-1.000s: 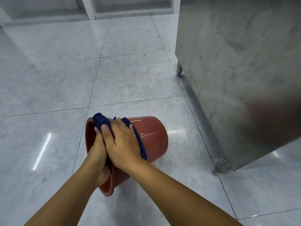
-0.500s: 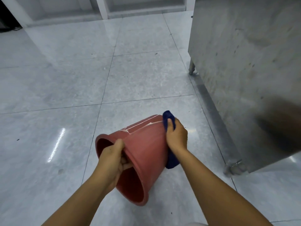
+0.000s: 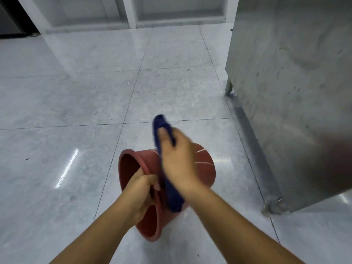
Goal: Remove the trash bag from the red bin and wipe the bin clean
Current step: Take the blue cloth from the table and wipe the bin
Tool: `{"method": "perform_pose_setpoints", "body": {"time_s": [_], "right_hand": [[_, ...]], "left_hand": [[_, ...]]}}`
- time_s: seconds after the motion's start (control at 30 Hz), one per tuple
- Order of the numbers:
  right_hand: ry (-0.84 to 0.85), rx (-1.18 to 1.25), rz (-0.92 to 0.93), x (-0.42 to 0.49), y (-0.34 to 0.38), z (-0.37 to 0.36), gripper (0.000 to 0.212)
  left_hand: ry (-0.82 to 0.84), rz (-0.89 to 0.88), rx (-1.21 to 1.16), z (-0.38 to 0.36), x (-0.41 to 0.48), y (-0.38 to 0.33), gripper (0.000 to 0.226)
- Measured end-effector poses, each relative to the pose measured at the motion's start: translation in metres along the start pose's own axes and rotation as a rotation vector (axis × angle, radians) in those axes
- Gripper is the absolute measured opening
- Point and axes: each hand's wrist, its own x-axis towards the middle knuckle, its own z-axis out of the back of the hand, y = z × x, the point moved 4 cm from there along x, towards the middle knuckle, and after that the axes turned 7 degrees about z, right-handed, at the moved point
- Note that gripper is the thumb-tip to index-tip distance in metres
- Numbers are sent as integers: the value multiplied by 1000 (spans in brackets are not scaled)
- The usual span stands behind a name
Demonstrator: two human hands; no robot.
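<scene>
Grey tiled floor point(image 3: 76, 92) fills most of the view, with a steel cabinet point(image 3: 285, 92) on short legs at the right and white shelving point(image 3: 171, 16) along the far wall. The red bin point(image 3: 205, 164) is tipped on its side low over the floor beside the cabinet. Its long axis runs left to right, the open mouth facing left and toward the camera, the base pointing right. Whether it touches the tiles cannot be told. The left hand point(image 3: 142, 189) reaches in from below and grips the near rim, its fingers point(image 3: 146, 179) curled over the edge. The right hand point(image 3: 177, 159), motion-blurred, crosses above the bin's wall and clasps a blue cloth point(image 3: 172, 195), thumb pressed on it, the cloth trailing down the bin's side.
</scene>
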Motion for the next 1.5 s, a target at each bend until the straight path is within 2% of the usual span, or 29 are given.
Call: {"method": "perform_pose_setpoints", "body": {"time_s": [0.07, 0.17, 0.4, 0.47, 0.53, 0.6, 0.67, 0.8, 1.07, 1.23, 1.3, 1.37, 1.43, 1.5], "right_hand": [[190, -35, 0, -14, 6, -30, 35], [412, -66, -41, -19, -2, -42, 38], [499, -179, 36, -21, -17, -48, 41], [466, -291, 72, -15, -27, -45, 39], [440, -396, 110, -9, -39, -42, 38], [399, -442, 125, -5, -48, -39, 35], [353, -476, 104, 1, -58, -35, 33], [245, -580, -9, 12, -83, -19, 31], [33, -462, -254, 39, -132, 31, 30], [-116, -525, -365, 41, -155, 74, 28], [-284, -481, -338, 37, -147, 98, 29], [-420, -327, -252, 38, -122, 109, 28], [-408, -191, -165, 41, -84, 99, 22], [-249, -148, -77, 36, -46, 68, 11]], "left_hand": [[39, -44, -66, -4, -4, 0, 29], [2, -66, 16, 4, -5, 4, 37], [5, -29, 13, 15, -6, 8, 59], [37, -20, 6, 16, -4, 8, 62], [51, 0, 7, 20, -3, 9, 56], [43, 28, 3, 28, -2, 11, 51], [24, 54, -8, 36, -2, 13, 57], [-1, 90, -33, 45, -1, 18, 70], [-19, 101, -50, 39, 0, 18, 56], [-65, 70, -37, 32, -6, 13, 47], [-95, 52, -28, 34, -9, 9, 51], [-97, 30, -5, 34, -13, 3, 51], [-91, 18, 39, 32, -13, -1, 51], [-66, 18, 65, 27, -14, -6, 48]]}}
